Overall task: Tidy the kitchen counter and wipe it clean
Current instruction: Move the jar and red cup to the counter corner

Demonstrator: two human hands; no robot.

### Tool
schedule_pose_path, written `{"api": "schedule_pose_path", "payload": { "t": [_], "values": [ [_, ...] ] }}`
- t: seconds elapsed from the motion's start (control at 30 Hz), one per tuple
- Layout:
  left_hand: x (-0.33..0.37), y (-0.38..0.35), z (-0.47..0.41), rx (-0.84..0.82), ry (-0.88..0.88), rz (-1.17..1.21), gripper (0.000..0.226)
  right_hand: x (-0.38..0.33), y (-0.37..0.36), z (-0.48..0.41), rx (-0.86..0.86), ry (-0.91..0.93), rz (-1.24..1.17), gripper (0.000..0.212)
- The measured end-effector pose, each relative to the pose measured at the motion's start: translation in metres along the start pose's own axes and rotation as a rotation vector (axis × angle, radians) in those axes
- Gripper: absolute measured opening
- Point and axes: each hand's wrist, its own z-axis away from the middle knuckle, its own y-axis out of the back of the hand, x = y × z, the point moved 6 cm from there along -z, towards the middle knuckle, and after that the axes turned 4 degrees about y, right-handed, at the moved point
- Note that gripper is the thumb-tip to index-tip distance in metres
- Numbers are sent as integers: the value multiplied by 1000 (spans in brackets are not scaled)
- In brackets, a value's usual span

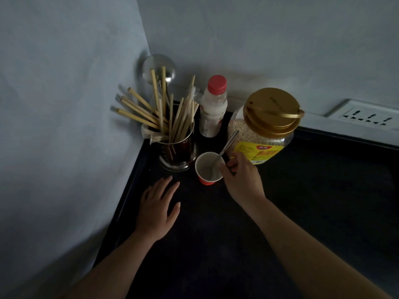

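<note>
A small red paper cup with a white inside stands on the black counter near the corner. A metal spoon leans in it, handle pointing up to the right. My right hand grips the cup's right side, thumb at the rim and fingers curled behind it. To the left of the cup, my left hand lies over the counter with its fingers straight and spread, holding nothing.
A metal holder full of chopsticks stands in the corner with a ladle behind it. A red-capped white bottle and a gold-lidded jar of grain stand along the back wall. A wall socket sits at far right.
</note>
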Motion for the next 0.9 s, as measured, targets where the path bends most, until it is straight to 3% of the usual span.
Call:
{"api": "schedule_pose_path", "payload": {
  "t": [0.2,0.4,0.57,0.77,0.9],
  "values": [
    [1,1,0,7,1,-3,55,-21,3,-10,212,34,-59,12],
    [2,4,0,14,-1,4,54,-25,7,-14,277,40,-140,11],
    [3,5,0,17,6,13,54,-43,19,-9,173,215,-234,6],
    [3,4,0,7,13,6,55,-98,66,-16,241,418,-340,7],
    [2,5,0,2,13,-2,54,-142,95,-23,308,477,-531,7]
  ]
}}
